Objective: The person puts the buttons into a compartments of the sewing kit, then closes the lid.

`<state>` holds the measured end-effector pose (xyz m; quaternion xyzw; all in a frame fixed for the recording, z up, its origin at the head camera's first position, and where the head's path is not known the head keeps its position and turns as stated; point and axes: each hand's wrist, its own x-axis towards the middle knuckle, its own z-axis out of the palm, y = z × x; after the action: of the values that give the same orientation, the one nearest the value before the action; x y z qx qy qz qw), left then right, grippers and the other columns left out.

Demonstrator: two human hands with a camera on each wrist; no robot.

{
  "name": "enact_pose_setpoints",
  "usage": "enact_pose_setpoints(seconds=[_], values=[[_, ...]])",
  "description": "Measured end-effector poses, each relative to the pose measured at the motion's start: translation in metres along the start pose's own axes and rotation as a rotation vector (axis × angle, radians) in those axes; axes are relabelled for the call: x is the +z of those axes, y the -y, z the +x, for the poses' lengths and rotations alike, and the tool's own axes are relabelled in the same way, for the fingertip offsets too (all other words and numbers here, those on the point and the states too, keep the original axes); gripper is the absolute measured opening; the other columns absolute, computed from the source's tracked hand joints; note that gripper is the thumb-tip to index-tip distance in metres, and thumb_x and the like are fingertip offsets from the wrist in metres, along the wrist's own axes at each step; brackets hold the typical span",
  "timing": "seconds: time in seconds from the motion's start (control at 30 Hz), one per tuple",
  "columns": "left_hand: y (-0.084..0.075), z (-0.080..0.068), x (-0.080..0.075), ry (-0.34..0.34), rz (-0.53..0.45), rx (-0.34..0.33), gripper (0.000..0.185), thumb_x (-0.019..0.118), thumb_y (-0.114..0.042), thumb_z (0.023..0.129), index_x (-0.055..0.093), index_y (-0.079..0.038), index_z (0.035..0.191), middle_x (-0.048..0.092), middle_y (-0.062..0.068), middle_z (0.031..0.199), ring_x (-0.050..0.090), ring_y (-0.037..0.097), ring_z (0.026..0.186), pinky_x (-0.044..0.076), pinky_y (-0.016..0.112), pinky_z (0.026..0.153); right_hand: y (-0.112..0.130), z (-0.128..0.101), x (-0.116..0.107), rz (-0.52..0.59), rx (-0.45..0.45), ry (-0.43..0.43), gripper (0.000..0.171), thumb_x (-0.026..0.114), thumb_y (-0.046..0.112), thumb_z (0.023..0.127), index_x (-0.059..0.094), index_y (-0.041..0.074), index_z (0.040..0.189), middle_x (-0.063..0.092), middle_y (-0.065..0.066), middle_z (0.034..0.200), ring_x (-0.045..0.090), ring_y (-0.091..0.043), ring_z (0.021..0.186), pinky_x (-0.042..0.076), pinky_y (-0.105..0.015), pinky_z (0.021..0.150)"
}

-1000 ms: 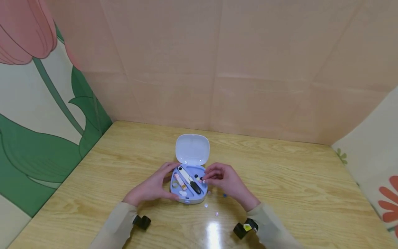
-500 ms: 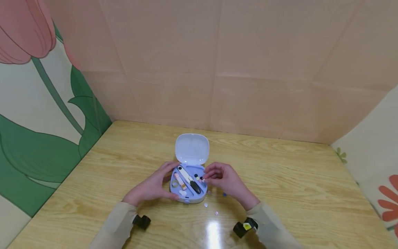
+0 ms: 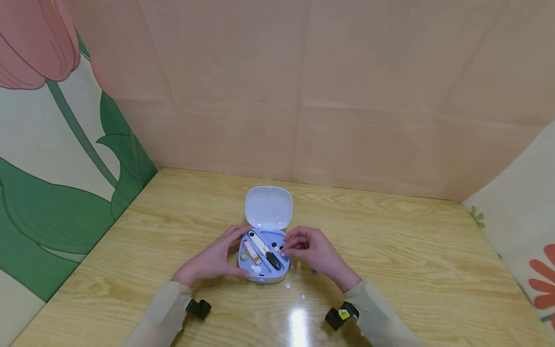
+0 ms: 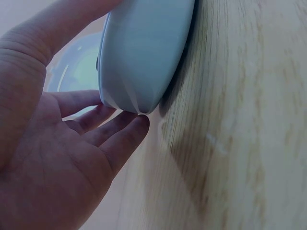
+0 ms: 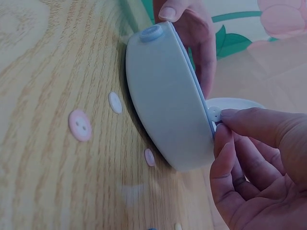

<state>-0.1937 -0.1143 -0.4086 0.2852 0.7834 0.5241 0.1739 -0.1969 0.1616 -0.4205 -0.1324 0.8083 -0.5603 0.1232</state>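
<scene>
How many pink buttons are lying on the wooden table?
2. One round pink button lies apart from the open pale-blue plastic box, nearer the person; the other lies close beside its right side. The right hand may hide more.

right hand (image 3: 315, 248); shifted; slightly farther in over case (image 5: 165, 91)

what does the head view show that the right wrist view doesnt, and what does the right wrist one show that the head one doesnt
Only the head view: the black-handled tool and a pink item inside the box, plus black wrist devices.

Only the right wrist view: the two holes in the pink button, and a clear look at the white button pinched by the right hand.

Both: the left hand holding the box, the right hand beside it, the raised lid, and loose buttons on the table.
</scene>
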Motion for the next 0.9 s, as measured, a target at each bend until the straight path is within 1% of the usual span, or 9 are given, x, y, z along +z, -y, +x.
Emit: enact_pose_setpoints(seconds=[0.13, 0.37, 0.47, 0.67, 0.8, 0.9], values=[[0.000, 0.000, -0.001, 0.006, -0.002, -0.002, 0.097, 0.085, -0.005, 0.070, 0.028, -0.003, 0.148, 0.028, 0.019, 0.145, 0.032, 0.035, 0.134, 0.028, 0.049, 0.112, 0.001, 0.001, 0.000, 0.002, 0.001, 0.000, 0.021, 0.071, 0.001, 0.084, 0.064, 0.002, 0.104, 0.070, -0.006, 0.089, 0.066, -0.021, 0.083, 0.055, -0.027, 0.066], [0.000, 0.000, -0.001, 0.005, -0.006, -0.010, 0.097, 0.085, -0.005, 0.070, 0.028, -0.003, 0.148, 0.028, 0.019, 0.145, 0.031, 0.036, 0.134, 0.027, 0.051, 0.112, 0.002, -0.002, 0.000, -0.007, 0.003, -0.010, 0.020, 0.071, 0.005, 0.086, 0.064, 0.002, 0.105, 0.069, -0.006, 0.092, 0.065, -0.022, 0.085, 0.055, -0.027, 0.069], [0.000, 0.000, -0.001, 0.008, -0.007, -0.013, 0.097, 0.085, -0.005, 0.070, 0.027, -0.003, 0.149, 0.028, 0.019, 0.145, 0.030, 0.037, 0.135, 0.026, 0.052, 0.112, 0.002, -0.003, 0.000, 0.004, 0.001, -0.013, 0.021, 0.070, 0.006, 0.087, 0.063, 0.000, 0.105, 0.069, -0.008, 0.093, 0.065, -0.023, 0.085, 0.055, -0.026, 0.070], [0.001, 0.000, -0.002, 0.008, -0.009, -0.016, 0.098, 0.085, -0.005, 0.070, 0.027, -0.003, 0.149, 0.027, 0.019, 0.146, 0.030, 0.036, 0.135, 0.026, 0.052, 0.112, 0.000, -0.006, -0.004, 0.047, -0.014, -0.006, 0.022, 0.067, 0.000, 0.087, 0.061, -0.006, 0.108, 0.068, -0.017, 0.097, 0.065, -0.029, 0.088, 0.056, -0.028, 0.075], [0.001, -0.001, -0.003, 0.010, -0.010, -0.016, 0.098, 0.085, -0.004, 0.070, 0.027, -0.004, 0.149, 0.027, 0.019, 0.146, 0.030, 0.036, 0.135, 0.027, 0.051, 0.112, -0.002, -0.009, -0.008, 0.065, -0.007, -0.010, 0.024, 0.069, 0.006, 0.087, 0.062, -0.003, 0.109, 0.069, -0.014, 0.098, 0.065, -0.026, 0.090, 0.056, -0.027, 0.078], [0.001, -0.001, -0.004, 0.011, -0.009, -0.016, 0.099, 0.085, -0.005, 0.069, 0.027, -0.004, 0.149, 0.027, 0.019, 0.146, 0.030, 0.036, 0.135, 0.028, 0.050, 0.112, -0.002, -0.011, -0.012, 0.076, 0.005, -0.014, 0.026, 0.070, 0.010, 0.087, 0.063, -0.001, 0.109, 0.069, -0.012, 0.098, 0.066, -0.026, 0.092, 0.056, -0.031, 0.080]])
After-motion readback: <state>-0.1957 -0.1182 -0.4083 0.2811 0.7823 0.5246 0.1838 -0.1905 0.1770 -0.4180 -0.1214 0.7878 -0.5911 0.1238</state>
